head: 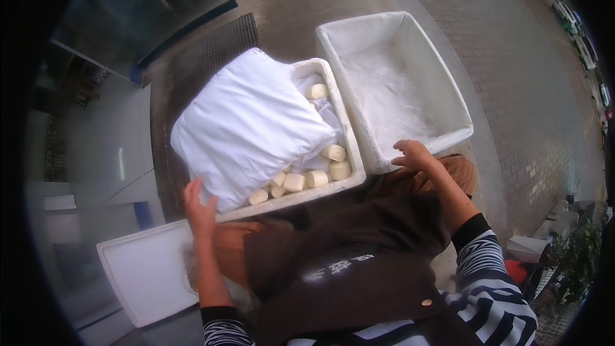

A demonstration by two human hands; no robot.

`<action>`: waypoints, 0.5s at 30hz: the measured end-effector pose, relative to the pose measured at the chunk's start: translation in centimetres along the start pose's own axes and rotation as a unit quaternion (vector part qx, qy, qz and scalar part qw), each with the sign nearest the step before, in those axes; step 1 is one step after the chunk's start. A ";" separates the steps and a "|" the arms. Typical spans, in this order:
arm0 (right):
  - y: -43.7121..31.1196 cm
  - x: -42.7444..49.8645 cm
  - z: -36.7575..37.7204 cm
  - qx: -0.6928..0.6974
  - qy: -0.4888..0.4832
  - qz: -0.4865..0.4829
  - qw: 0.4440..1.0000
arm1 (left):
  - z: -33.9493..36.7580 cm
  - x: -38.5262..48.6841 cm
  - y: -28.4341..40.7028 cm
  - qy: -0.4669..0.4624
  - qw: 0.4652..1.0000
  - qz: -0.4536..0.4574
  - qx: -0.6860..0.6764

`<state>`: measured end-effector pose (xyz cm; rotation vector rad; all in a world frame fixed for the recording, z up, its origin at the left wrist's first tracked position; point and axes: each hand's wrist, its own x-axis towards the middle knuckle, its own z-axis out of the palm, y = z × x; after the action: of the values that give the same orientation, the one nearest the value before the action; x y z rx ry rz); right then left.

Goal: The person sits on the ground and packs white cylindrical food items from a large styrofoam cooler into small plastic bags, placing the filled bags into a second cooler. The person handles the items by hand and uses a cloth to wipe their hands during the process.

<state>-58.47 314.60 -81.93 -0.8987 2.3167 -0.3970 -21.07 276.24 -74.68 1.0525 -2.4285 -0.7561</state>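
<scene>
A white cloth cushion or folded quilt (pixel 250 125) lies across a white foam box (pixel 358 163), covering much of its inside. Along the box's near and right sides show several pale cylindrical pieces, apparently steamed buns (pixel 293 182), on white cloth. My left hand (pixel 201 206) is at the cushion's near left corner, fingers spread; whether it presses on the cloth cannot be told. To the right stands a second foam box (pixel 432 81), tilted, with clear plastic film (pixel 379 91) inside. At its near rim is my right hand (pixel 413 154), thumb and fingers apart with nothing between them.
A white foam lid (pixel 149 271) lies at lower left beside my left forearm. Behind the boxes are a dark perforated mat (pixel 218 43) and a glass-fronted doorway (pixel 153 5). Paving (pixel 519 105) runs along the right, with parked vehicles far off and plants (pixel 571 264) at lower right.
</scene>
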 end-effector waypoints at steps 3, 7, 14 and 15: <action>-0.4 2.2 4.7 -0.060 0.046 0.022 0.997 | 7.6 -1.6 5.2 -0.143 0.989 0.046 0.009; -1.9 3.3 9.2 -0.077 0.020 0.124 0.989 | 14.1 -2.2 7.8 -0.180 0.960 0.066 0.206; -2.5 3.6 6.7 -0.043 -0.059 0.096 0.993 | 15.0 1.5 7.3 -0.210 0.919 -0.077 0.325; -2.9 3.8 6.0 -0.042 -0.058 0.098 0.993 | 14.7 1.8 6.9 -0.214 0.916 -0.085 0.329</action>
<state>-55.36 309.58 -86.85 -0.7058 2.3018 -0.1599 -33.87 283.52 -81.70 1.4778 -3.1131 -0.2066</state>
